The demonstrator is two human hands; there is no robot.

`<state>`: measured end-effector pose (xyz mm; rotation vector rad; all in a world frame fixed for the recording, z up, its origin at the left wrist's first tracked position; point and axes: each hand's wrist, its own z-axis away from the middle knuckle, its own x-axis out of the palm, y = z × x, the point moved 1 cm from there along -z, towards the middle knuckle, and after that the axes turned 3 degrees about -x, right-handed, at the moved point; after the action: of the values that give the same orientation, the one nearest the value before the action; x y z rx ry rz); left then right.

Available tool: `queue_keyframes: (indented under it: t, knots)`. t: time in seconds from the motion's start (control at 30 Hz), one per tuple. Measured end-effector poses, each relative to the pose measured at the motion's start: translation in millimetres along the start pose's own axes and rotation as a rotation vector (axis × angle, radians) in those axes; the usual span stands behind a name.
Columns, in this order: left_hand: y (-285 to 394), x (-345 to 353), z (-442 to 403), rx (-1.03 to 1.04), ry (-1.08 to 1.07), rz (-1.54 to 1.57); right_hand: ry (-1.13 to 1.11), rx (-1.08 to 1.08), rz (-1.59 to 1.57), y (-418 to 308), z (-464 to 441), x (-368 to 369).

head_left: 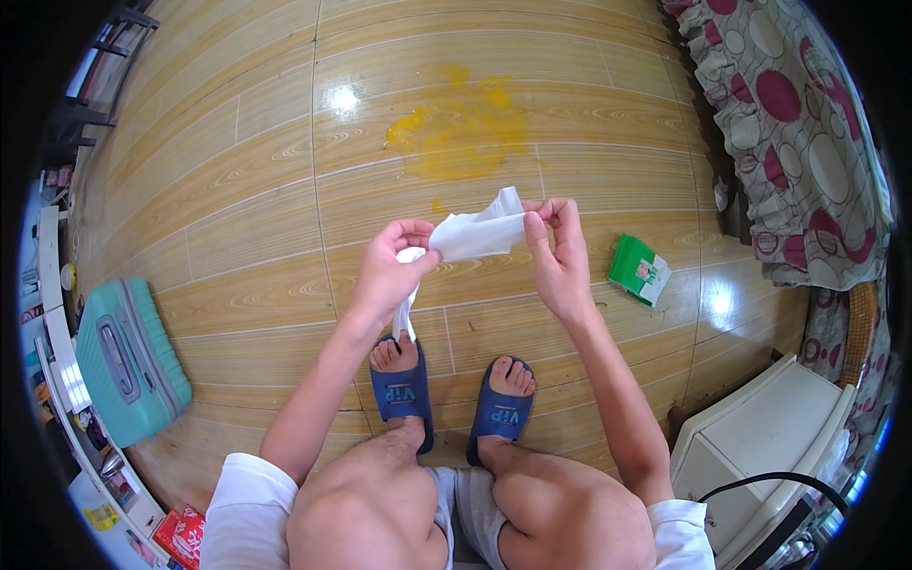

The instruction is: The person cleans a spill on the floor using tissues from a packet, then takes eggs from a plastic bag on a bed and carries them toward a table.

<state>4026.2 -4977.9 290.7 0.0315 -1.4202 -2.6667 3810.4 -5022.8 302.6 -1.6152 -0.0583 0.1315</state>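
Note:
A white tissue (478, 236) is stretched between my two hands above the floor. My left hand (391, 266) pinches its left end, and another strip of white tissue hangs below that hand toward my foot. On the other end, my right hand (559, 249) grips the tissue between thumb and fingers. Beyond my hands, a yellow, wet-looking spill (461, 128) spreads over the wood-patterned floor (247, 204). To the right of my right hand lies a green and white packet (638, 270).
Blue slippers (400, 391) are on my feet. A teal suitcase (131, 356) stands at the left beside low shelves. On the right are a patterned cloth cover (788, 123) and a white cabinet-like object (755, 432) with a black cable (774, 477).

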Motion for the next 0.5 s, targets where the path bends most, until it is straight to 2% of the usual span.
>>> queue_keyframes:
  t: [0.03,0.1,0.13,0.17,0.2,0.27,0.33,0.37,0.4,0.5]
  knots:
    - [-1.0,-0.2,1.4,0.000,0.000,0.000,-0.037,-0.071,0.108,-8.5,-1.8,-1.4]
    - [-0.9,0.3,4.1,0.189,0.013,-0.456,-0.074,-0.142,0.217,-26.5,-7.1,-4.2]
    - [5.3,2.1,6.3,0.188,0.013,-0.456,-0.183,-0.255,0.306,-35.1,-10.2,-5.2]
    - [16.4,5.0,10.0,0.359,0.048,-0.554,-0.292,-0.369,0.395,-43.1,-12.1,-5.1]
    - [29.6,9.0,14.9,0.530,0.083,-0.651,-0.292,-0.368,0.395,-50.8,-12.6,-5.3]
    - [58.4,20.3,25.8,0.534,0.022,-0.700,-0.443,-0.257,0.465,-60.9,-11.4,-4.7]
    - [66.3,27.1,25.5,0.538,-0.039,-0.749,-0.485,-0.272,0.457,-62.4,-11.9,-8.0]
    - [66.4,29.4,22.1,0.509,-0.136,-0.740,-0.527,-0.287,0.448,-63.1,-11.9,-9.1]
    - [65.9,30.7,19.4,0.479,-0.232,-0.729,-0.527,-0.287,0.449,-64.0,-11.5,-9.5]
    - [50.6,25.3,9.8,0.464,-0.279,-0.722,-0.524,-0.289,0.453,-68.7,-10.9,-9.6]
